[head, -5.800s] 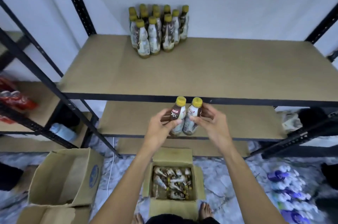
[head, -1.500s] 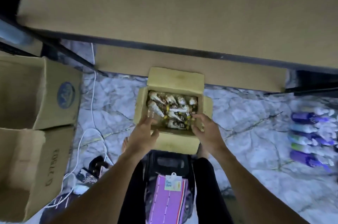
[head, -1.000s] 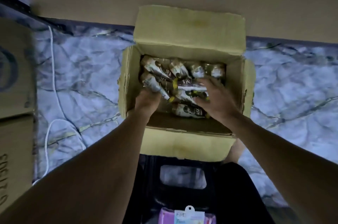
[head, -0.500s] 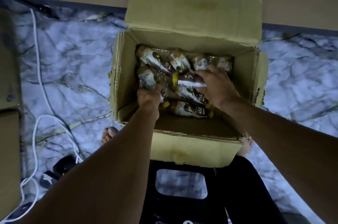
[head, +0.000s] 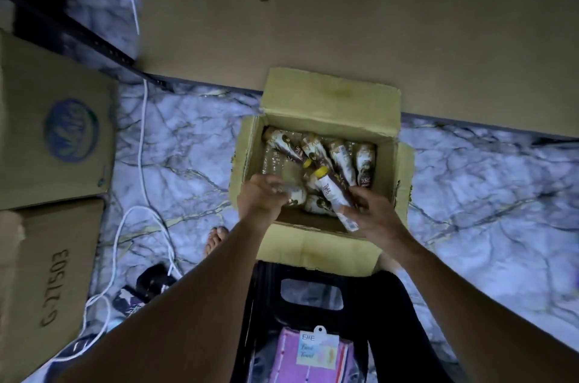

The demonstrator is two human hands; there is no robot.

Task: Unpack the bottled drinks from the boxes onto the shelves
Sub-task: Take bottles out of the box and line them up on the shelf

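An open cardboard box (head: 332,94) stands on the floor below me, with several brown-and-white bottled drinks (head: 341,157) lying inside. My right hand (head: 372,213) grips one bottle (head: 332,194) with a yellow cap, raised above the others and tilted. My left hand (head: 261,198) curls round a second bottle (head: 296,194) at the box's near left, blurred by motion. Both hands are over the near half of the box.
The lowest shelf board (head: 313,22) runs across the top, just behind the box. Two larger cardboard boxes (head: 53,119) stand at the left. A white cable (head: 142,138) trails over the marble floor. A black stool (head: 310,292) sits under me, with a bare foot (head: 214,240) beside it.
Both hands have drawn back toward the box's near edge, each lifting a bottle out of the pile. The camera has pulled up and back, showing more floor and shelf.
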